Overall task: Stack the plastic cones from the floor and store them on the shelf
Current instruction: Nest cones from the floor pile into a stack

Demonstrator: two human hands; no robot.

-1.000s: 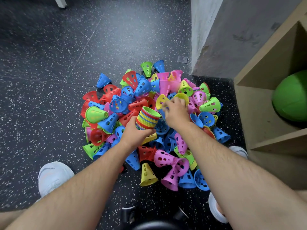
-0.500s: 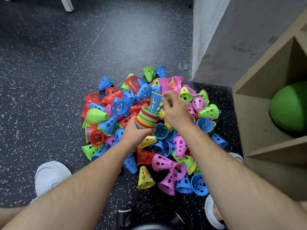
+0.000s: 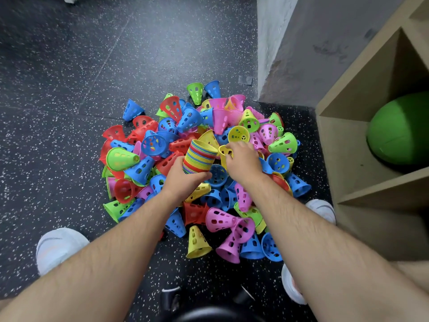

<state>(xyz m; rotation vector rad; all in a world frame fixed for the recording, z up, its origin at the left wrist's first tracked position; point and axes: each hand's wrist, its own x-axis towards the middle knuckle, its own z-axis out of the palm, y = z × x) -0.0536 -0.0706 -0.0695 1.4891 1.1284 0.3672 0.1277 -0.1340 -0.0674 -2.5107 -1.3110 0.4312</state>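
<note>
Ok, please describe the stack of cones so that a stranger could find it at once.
Look at the pile of loose cones on the dark speckled floor, left of the wooden shelf. Near its middle, the left hand grips the stack. Unlike its single-colour neighbours, it shows many thin striped rims, yellow on top.

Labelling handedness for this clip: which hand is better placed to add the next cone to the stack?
Right. The left hand grips the stack, so it is occupied. The right hand pinches a loose yellow cone just beside the stack's open end.
</note>
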